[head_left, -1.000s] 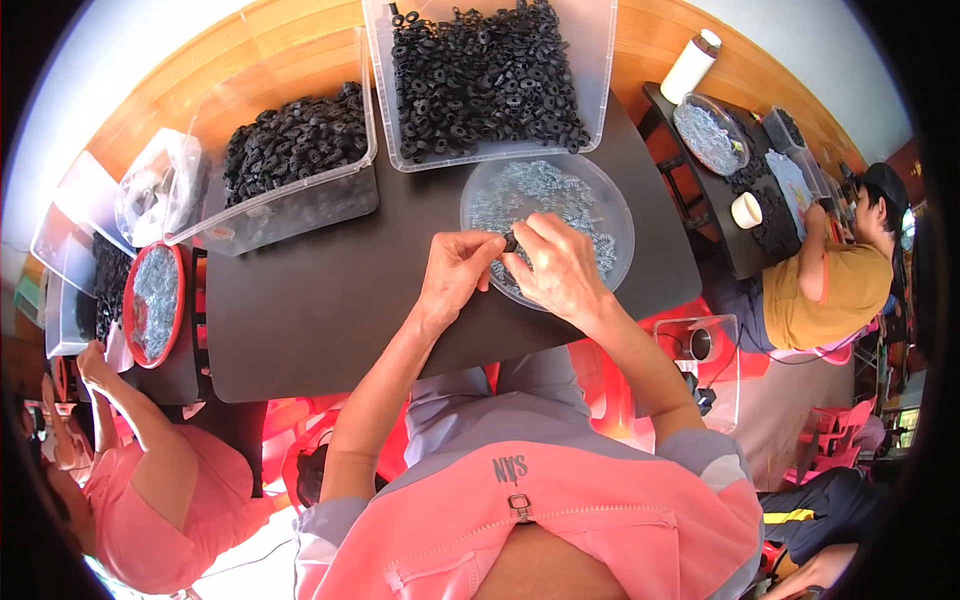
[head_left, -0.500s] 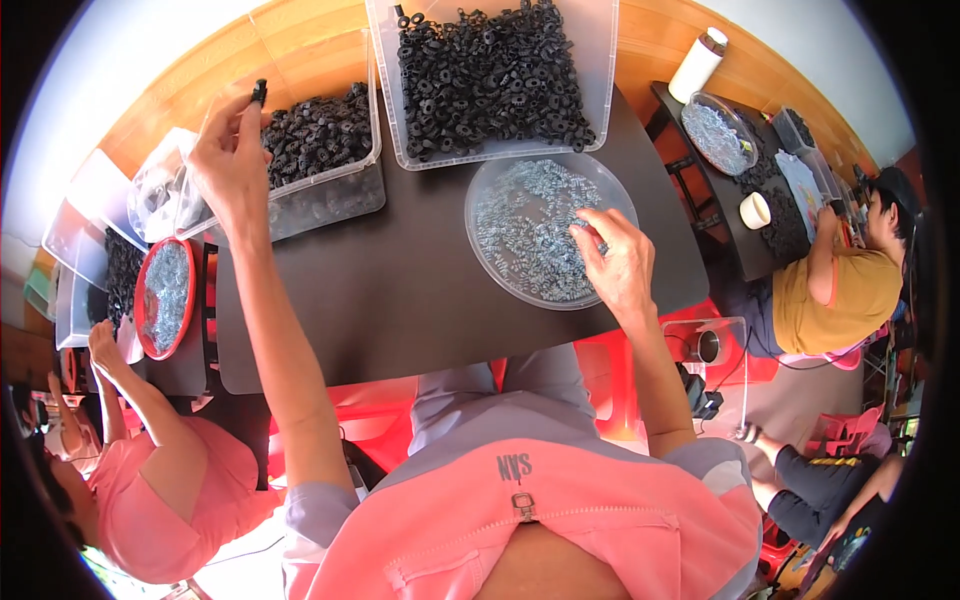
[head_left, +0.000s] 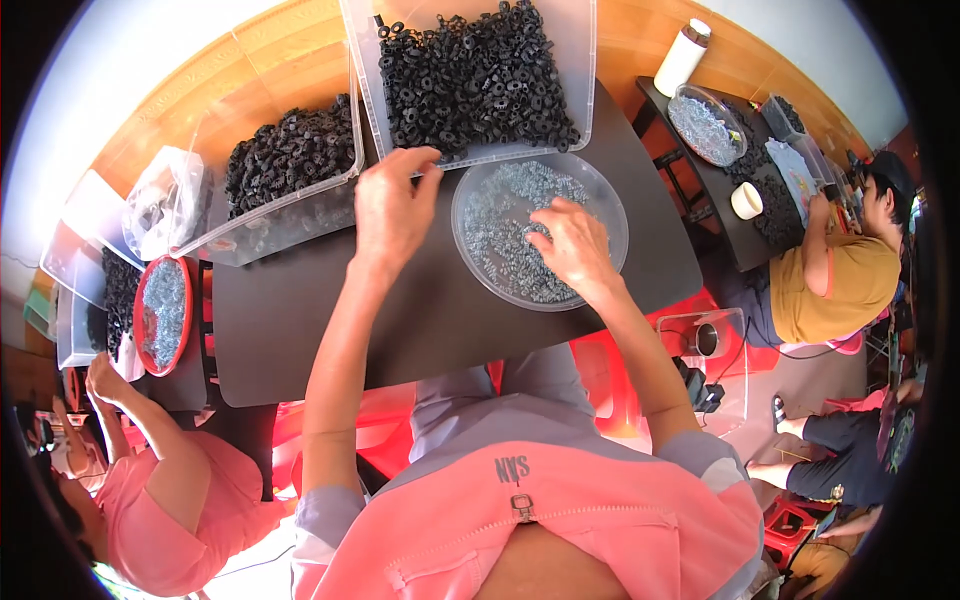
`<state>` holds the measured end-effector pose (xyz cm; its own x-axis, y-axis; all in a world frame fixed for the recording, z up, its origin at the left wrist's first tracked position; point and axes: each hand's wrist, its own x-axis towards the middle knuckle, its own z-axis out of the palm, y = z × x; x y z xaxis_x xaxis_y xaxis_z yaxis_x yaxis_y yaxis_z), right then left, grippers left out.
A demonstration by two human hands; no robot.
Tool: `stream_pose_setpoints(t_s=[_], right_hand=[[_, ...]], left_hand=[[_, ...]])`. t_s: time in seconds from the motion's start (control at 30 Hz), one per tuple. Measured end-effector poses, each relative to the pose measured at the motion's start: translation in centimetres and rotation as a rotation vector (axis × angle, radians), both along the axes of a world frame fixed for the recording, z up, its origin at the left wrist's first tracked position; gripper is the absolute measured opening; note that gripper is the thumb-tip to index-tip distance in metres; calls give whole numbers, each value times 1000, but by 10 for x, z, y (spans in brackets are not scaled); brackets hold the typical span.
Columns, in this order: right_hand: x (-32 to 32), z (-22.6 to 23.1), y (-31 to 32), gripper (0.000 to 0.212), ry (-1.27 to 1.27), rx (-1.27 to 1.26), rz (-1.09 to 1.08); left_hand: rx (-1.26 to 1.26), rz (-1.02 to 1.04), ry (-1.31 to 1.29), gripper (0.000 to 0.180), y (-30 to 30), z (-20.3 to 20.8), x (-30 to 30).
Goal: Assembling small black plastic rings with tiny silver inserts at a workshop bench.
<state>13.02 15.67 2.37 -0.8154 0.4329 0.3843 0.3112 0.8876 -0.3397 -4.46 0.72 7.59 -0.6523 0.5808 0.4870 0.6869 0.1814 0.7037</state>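
My left hand (head_left: 392, 208) is at the near edge of a clear plastic bin (head_left: 478, 152) heaped with small black ring-shaped parts (head_left: 470, 85). Its thumb and forefinger are apart, and no part shows between them. Over a round clear tray (head_left: 463, 243), my right hand (head_left: 575, 243) has its fingers curled toward the thumb; anything pinched there is too small to make out. Many small bluish-grey, coil-like pieces (head_left: 505, 215) lie spread in that tray. To the left of my left hand, a second clear bin (head_left: 300, 215) holds black clustered parts (head_left: 290, 150).
The dark table (head_left: 330, 330) carries both bins and the tray. At left, a person in pink (head_left: 190, 500) sits near a red-rimmed basket (head_left: 185, 345) of bluish pieces. At right, a person in mustard (head_left: 840, 285) works at another table with a white bottle (head_left: 683, 58).
My left hand, which held a black part up over the left bin, has moved right to the ring bin without it. My right hand has shifted left over the tray.
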Motion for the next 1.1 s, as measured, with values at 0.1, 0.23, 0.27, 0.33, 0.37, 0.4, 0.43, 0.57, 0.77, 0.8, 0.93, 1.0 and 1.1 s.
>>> stream_pose_setpoints(t_s=[0.1,0.23,0.27,0.33,0.37,0.4,0.43,0.57,0.77,0.8,0.93,1.0,1.1], right_hand=[[-7,-8,5,9,-132,-18,20],[-7,-16,11,5,-3,-36,50],[-6,-15,11,6,45,-114,42],[-4,-14,12,8,92,-193,31],[-2,-12,13,10,186,-293,60],[-1,-12,14,12,280,-394,89],[0,-11,16,14,304,-475,110],[5,-7,19,9,377,-940,149],[6,-3,19,13,393,-979,164],[5,-2,18,13,395,-979,166],[2,10,11,17,538,-788,74],[0,11,12,19,503,-437,2],[2,-6,19,15,278,-347,10]], left_hand=[[-72,-43,9,19,20,-24,-6],[-126,9,168,26,41,-41,-26],[-126,11,168,26,46,-42,-28],[-132,8,281,27,56,-50,-31],[-154,9,306,29,61,-53,-31],[-154,7,305,29,62,-57,-32],[-193,15,355,29,65,-58,-31],[-223,25,489,22,71,-67,-30],[-226,39,586,24,73,-73,-34],[-211,39,593,24,73,-73,-34],[-238,18,557,23,71,-68,-34],[-261,20,580,22,72,-67,-35],[-218,-13,572,19,72,-64,-37]])
